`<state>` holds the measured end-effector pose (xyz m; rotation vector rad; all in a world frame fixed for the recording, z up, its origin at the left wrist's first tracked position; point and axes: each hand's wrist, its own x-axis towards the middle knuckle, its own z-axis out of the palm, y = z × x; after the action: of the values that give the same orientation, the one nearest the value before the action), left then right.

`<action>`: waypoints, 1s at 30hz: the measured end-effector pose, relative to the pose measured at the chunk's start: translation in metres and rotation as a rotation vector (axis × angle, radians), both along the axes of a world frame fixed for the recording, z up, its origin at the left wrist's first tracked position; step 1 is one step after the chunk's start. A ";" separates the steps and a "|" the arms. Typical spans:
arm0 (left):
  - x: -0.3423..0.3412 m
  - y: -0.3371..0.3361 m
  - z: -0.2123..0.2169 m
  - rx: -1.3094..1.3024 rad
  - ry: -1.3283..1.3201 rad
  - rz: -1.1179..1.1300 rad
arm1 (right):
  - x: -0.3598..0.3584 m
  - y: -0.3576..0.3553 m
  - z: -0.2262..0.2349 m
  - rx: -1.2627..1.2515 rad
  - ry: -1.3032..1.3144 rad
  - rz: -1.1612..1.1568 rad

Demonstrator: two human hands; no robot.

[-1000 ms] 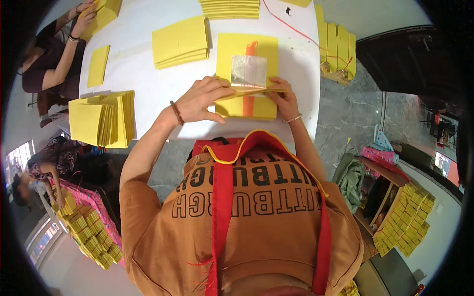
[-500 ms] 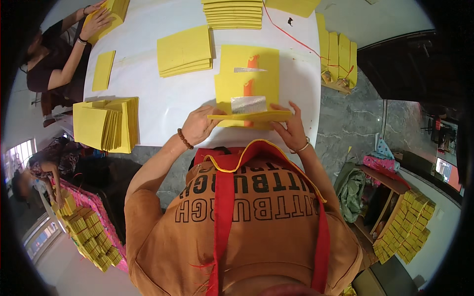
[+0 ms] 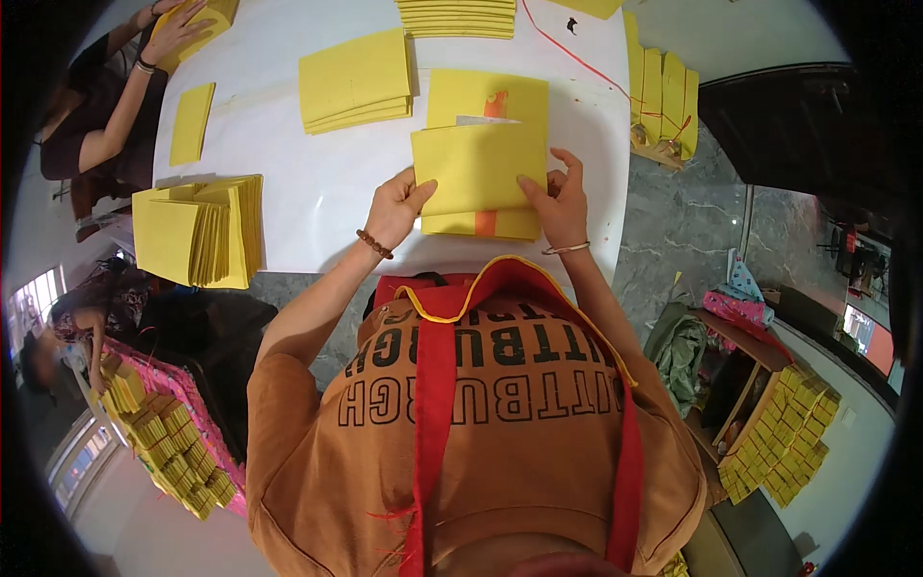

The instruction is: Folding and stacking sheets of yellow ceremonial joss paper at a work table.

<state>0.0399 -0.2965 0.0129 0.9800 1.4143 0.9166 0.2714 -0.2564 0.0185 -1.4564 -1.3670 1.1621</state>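
Over the near side of the bench (image 3: pixel 317 207), a yellow sheet (image 3: pixel 476 168) gripped at both ends

At the eight o'clock end of the sheet, the left hand (image 3: pixel 394 209) grips its edge, thumb flat on the upper face and fingers behind. At four o'clock the right hand (image 3: pixel 561 210) pinches the opposite end in the same way, thumb on top and index finger raised clear. The left wrist carries a brown beaded bracelet (image 3: pixel 375 244), the right a pale bangle (image 3: pixel 565 249).

Beneath the sheet lies a yellow stack (image 3: pixel 528 104), showing at twelve and six o'clock. An orange strip (image 3: pixel 486 224) shows on it at both ends, and a sliver of a silvery patch (image 3: pixel 481 120) peeps past the sheet's twelve o'clock edge.

Around the sheet, a low yellow pile (image 3: pixel 356 82) rests at ten o'clock and a taller pile (image 3: pixel 457 19) at twelve. Toward nine sit a narrow yellow bundle (image 3: pixel 192 123) and, nearer the wearer, a fanned pile (image 3: pixel 197 231). A red string (image 3: pixel 577 60) runs across the bench between one and two, close to a small black object (image 3: pixel 572 26). Farther out at ten o'clock, a co-worker's hand (image 3: pixel 176 37) touches a yellow block (image 3: pixel 207 27).
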 end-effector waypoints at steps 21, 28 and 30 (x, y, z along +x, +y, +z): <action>0.005 0.016 0.019 0.339 0.359 0.163 | -0.004 0.008 0.002 -0.083 -0.297 0.032; 0.061 0.034 0.037 0.748 1.042 -0.421 | -0.005 0.009 -0.007 0.046 -0.217 -0.015; 0.057 0.033 0.016 0.704 1.067 -0.476 | -0.006 0.011 0.006 -0.056 -0.283 0.036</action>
<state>0.0973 -0.2638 0.0294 2.4664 1.5604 0.5014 0.2649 -0.2450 0.0246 -1.6925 -1.5674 1.0523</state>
